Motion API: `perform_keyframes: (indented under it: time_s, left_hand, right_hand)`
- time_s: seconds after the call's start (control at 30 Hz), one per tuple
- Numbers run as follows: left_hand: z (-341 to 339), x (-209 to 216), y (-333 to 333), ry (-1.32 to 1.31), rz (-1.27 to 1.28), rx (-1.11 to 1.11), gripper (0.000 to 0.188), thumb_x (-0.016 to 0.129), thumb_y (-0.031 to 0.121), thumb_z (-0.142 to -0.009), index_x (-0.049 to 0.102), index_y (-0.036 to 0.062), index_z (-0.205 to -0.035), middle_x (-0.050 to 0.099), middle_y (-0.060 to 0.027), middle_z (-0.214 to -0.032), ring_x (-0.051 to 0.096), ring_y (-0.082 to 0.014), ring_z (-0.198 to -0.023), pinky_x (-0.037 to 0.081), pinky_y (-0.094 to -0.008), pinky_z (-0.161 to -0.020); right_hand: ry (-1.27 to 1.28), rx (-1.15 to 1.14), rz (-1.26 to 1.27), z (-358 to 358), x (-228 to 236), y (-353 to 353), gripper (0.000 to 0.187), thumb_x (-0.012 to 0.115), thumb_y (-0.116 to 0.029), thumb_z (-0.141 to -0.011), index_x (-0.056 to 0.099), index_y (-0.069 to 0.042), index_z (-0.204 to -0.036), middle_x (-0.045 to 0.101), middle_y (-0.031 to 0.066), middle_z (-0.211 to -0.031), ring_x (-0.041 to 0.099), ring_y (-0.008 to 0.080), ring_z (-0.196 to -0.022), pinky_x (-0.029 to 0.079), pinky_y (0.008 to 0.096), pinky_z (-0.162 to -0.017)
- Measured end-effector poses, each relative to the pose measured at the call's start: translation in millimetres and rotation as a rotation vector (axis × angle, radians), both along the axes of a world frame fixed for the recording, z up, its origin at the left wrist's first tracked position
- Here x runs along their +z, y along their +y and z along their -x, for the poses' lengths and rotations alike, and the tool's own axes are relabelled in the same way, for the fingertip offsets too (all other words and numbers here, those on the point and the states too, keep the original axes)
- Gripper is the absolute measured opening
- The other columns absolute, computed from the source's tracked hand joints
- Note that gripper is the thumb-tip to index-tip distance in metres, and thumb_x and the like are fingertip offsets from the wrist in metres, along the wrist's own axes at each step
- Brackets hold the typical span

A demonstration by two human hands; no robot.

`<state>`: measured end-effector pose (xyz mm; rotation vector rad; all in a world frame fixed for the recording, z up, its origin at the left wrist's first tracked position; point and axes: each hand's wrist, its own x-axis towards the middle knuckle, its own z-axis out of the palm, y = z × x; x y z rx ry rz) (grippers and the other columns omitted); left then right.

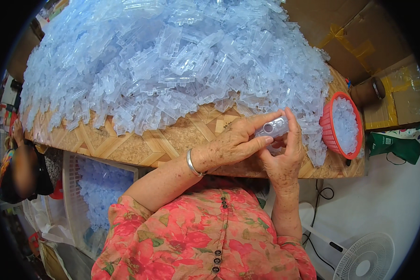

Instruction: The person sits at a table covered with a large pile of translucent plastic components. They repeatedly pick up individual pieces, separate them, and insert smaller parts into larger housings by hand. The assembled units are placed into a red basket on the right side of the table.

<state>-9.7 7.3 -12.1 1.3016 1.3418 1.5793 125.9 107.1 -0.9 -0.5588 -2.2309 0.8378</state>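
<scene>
Between my two hands, above the table's near edge, is a small clear plastic piece (276, 127) with a round hole at one end. The thumb and fingers of my left hand (240, 140) pinch it from the left, a silver bangle on that wrist. From the right, my right hand (286, 151) grips it with raised forefinger and thumb; its other fingers are partly hidden. Beyond my hands spreads a large heap of clear plastic pieces (172, 65), some loose ones lying close to my right hand.
A red plastic basket (329, 133) of small translucent pieces leans at the table's right end. The patterned tabletop (158, 144) shows along the near edge. Below left stands a white crate (72, 186) of bluish pieces. A white fan (366, 261) sits lower right; another person (21, 168) is far left.
</scene>
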Motion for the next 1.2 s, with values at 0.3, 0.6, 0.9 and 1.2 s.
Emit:
perform_keyframes:
  time_s: [0.3, 0.6, 0.9, 1.2]
  left_hand:
    - [3, 21, -22, 0.704, -0.071, 0.18, 0.041, 0.072, 0.008, -0.085, 0.062, 0.0018, -0.124, 0.068, -0.0195, -0.11, 0.067, -0.0375, -0.098, 0.054, -0.0411, -0.085]
    - [-5, 5, -57, 0.73, 0.058, 0.314, 0.039, 0.073, -0.001, -0.077, 0.064, 0.0019, -0.115, 0.068, -0.0163, -0.101, 0.066, -0.0353, -0.09, 0.053, -0.042, -0.076]
    - [-10, 2, -52, 0.777, 0.107, 0.374, 0.038, 0.074, -0.002, -0.076, 0.064, 0.0014, -0.113, 0.067, -0.0158, -0.097, 0.065, -0.0348, -0.089, 0.052, -0.0418, -0.076]
    - [-10, -9, -57, 0.659, 0.043, 0.41, 0.044, 0.077, 0.006, -0.08, 0.064, 0.0042, -0.123, 0.068, -0.0173, -0.106, 0.067, -0.0347, -0.091, 0.053, -0.0406, -0.077]
  right_hand:
    - [-0.041, 0.201, 0.094, -29, 6, 10, 0.045, 0.075, -0.003, -0.083, 0.062, -0.003, -0.126, 0.065, 0.0129, -0.12, 0.068, 0.0205, -0.083, 0.056, 0.0303, -0.066]
    - [-0.099, 0.282, -0.156, -12, -20, -13, 0.037, 0.074, -0.023, -0.087, 0.061, -0.009, -0.119, 0.065, 0.0058, -0.107, 0.069, 0.0277, -0.086, 0.055, 0.0368, -0.065]
    - [-0.065, 0.252, -0.142, -13, -10, -3, 0.035, 0.075, -0.02, -0.086, 0.064, -0.009, -0.118, 0.068, 0.0088, -0.109, 0.07, 0.0275, -0.086, 0.056, 0.0354, -0.066]
    - [-0.379, -0.426, -0.526, -47, 48, 197, 0.029, 0.065, -0.007, -0.089, 0.068, -0.009, -0.118, 0.065, 0.0127, -0.119, 0.064, 0.0333, -0.109, 0.051, 0.0455, -0.093]
